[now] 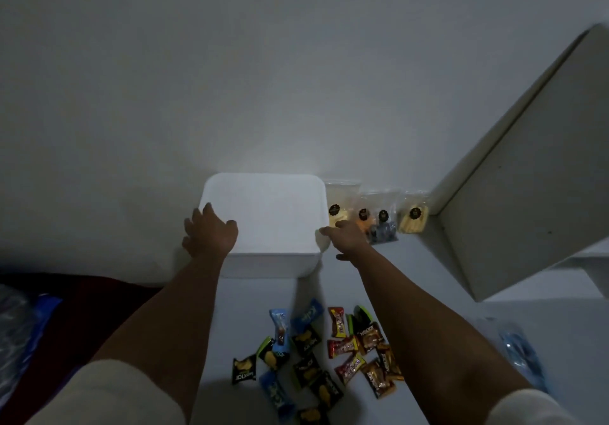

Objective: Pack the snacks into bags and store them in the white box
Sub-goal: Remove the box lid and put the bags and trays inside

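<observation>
Nearest the camera are two pale sleeves (108, 395), one at each lower corner, with bare forearms reaching away from them over a white table (428, 293). Between the forearms lies a loose scatter of small wrapped snacks (316, 355) in black and yellow, blue, red and brown wrappers, some overlapping. At the right edge of the table lies a crumpled bit of clear and blue plastic (524, 355), and to the far left, off the table, there is dark red cloth (66, 306) with more bluish plastic beside it. Further on stands the white box (263, 220), its lid on, close to the wall. The left hand (209, 232) rests on the box's near left corner, fingers spread and curved over the edge, thumb on top of the lid. The right hand (347, 235) is at the near right corner, fingertips touching the lid's edge, thumb low beside the box; whether it really grips is hard to tell. Just right of the box, along the wall, stand four clear bags (375, 210) already filled, each with a dark round sticker. Beyond them a pale flat board (527, 161) leans up to the right against the grey wall (230, 62).
</observation>
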`<state>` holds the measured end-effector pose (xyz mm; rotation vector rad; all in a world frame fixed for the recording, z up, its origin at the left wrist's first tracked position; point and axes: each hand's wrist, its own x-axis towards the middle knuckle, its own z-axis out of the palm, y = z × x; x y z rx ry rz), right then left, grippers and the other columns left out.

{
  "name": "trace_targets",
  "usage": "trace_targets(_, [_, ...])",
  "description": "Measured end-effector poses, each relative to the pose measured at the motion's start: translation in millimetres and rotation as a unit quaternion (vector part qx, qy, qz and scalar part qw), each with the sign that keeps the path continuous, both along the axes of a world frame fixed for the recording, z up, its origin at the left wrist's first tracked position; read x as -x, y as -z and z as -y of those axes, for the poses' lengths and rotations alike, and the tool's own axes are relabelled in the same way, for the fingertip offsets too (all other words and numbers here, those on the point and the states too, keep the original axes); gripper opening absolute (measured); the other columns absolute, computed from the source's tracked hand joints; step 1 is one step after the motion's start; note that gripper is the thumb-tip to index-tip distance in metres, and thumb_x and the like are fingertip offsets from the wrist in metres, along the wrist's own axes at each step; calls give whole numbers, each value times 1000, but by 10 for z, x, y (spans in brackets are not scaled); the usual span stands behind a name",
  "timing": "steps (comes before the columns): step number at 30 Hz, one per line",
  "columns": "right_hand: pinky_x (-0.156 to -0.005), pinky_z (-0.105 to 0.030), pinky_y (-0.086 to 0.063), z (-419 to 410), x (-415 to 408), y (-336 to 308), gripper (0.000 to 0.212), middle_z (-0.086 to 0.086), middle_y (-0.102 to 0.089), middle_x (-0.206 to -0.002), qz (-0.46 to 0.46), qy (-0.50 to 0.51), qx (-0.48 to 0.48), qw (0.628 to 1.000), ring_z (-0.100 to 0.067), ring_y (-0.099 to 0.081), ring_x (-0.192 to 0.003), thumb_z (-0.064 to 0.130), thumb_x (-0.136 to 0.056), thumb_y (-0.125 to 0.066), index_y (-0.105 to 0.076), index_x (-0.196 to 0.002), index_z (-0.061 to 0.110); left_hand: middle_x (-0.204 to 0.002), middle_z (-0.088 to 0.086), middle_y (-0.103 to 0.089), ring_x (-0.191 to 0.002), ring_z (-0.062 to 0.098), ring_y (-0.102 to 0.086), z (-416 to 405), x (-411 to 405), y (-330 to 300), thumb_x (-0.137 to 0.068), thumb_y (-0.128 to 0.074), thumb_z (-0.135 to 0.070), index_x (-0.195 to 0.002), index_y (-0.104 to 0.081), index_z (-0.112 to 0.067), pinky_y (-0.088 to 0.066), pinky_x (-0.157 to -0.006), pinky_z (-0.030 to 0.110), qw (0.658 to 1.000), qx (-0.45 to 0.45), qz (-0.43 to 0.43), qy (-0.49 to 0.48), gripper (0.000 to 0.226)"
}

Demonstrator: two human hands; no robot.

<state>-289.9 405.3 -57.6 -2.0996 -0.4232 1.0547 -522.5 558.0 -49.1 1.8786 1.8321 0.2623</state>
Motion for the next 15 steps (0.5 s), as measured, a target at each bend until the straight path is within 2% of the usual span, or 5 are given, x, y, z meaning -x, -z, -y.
trace_targets(5, [-87, -44, -53, -97, 139, 24, 43, -12, -61, -125, -30, 19, -6, 999, -33, -58, -115, 26, -93, -68, -61, -130, 8, -153, 16, -45, -139, 36, -45, -178, 183, 97, -91, -61, -28, -152, -38, -6, -37, -113, 43, 982, 54, 171, -65, 69])
trace_targets(7, [-75, -36, -52, -125, 175, 23, 37, -12, -65, -115, 25, 30, -19, 999, -30, -61, -100, 23, -93, -66, -65, -124, 3, -146, 17, -52, -133, 36, -51, -222, 208, 49, -92, -62, -26, -145, -46, -4, -40, -108, 40, 968, 46, 221, -109, 60])
trace_targets(9, [-74, -36, -56, -163, 221, 46, 34, -14, -71, -109, 90, 60, -48, 993, -30, -66, -94, 20, -91, -67, -70, -116, -2, -143, 17, -56, -130, 35, -53, -256, 218, -15, -91, -64, -24, -140, -51, -3, -41, -106, 37, 951, 35, 267, -149, 55])
trace_targets(13, [-72, -31, -51, -238, 355, -114, 30, -11, -71, -95, 124, 137, -106, 977, -28, -67, -89, 24, -93, -63, -74, -105, -1, -141, 14, -58, -128, 33, -56, -328, 191, -115, -89, -64, -21, -137, -55, -7, -43, -105, 35, 935, 1, 303, -185, 51])
trace_targets(15, [-68, -35, -56, -284, 361, -189, 27, -13, -71, -87, 104, 165, -136, 971, -29, -70, -81, 22, -92, -62, -74, -97, -2, -138, 14, -59, -125, 33, -58, -367, 185, -169, -88, -60, -14, -133, -59, -8, -45, -104, 35, 930, -13, 306, -204, 45])
